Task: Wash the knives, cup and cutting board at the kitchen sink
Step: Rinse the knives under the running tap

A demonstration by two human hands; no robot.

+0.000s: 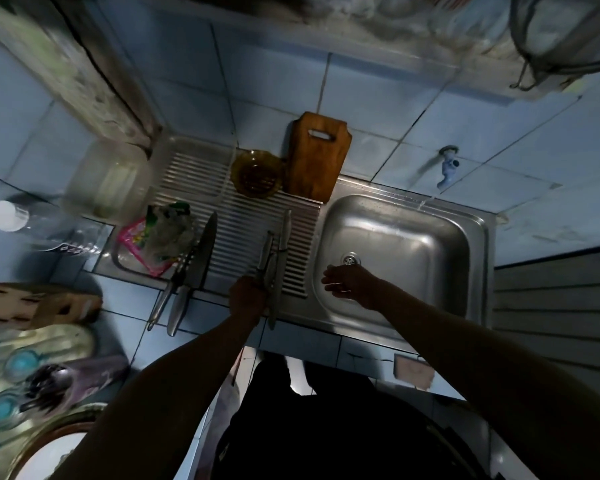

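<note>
My left hand [248, 295] grips the handles of a few steel knives [274, 251] over the ribbed drainboard [243, 216], blades pointing away from me. Two more knives [191, 271] lie at the drainboard's left edge, handles over the counter. My right hand [349, 282] hovers with relaxed fingers over the steel sink basin [413, 244], near the drain [351, 259]. A wooden cutting board [317, 157] leans on the tiled wall behind the drainboard. An amber glass cup [257, 173] stands beside the board.
A blue tap [448, 168] juts from the wall right of the basin. A pink plastic packet [153, 237] and clear containers [108, 181] crowd the left side. A wooden knife block [39, 304] and bottles sit at far left. A sponge [413, 370] lies on the counter's front edge.
</note>
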